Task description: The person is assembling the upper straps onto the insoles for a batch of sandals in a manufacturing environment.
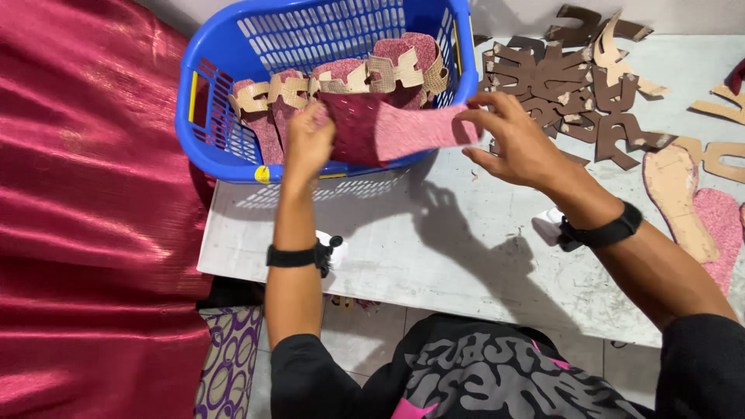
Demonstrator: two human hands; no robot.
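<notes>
Left hand, right hand hold pink sole piece; blue basket behind.

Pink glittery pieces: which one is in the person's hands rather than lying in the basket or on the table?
The long pink piece stretched between the left hand and right hand, above the blue basket rim. The others sit stacked inside or lie flat at the table's right edge.

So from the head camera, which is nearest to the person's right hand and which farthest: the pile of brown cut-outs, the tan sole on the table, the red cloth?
From the right hand:
1. Pile of brown cut-outs, just beyond the fingers, at the back.
2. Tan sole, along the table's right edge.
3. Red cloth, far left, past the blue basket.
</notes>
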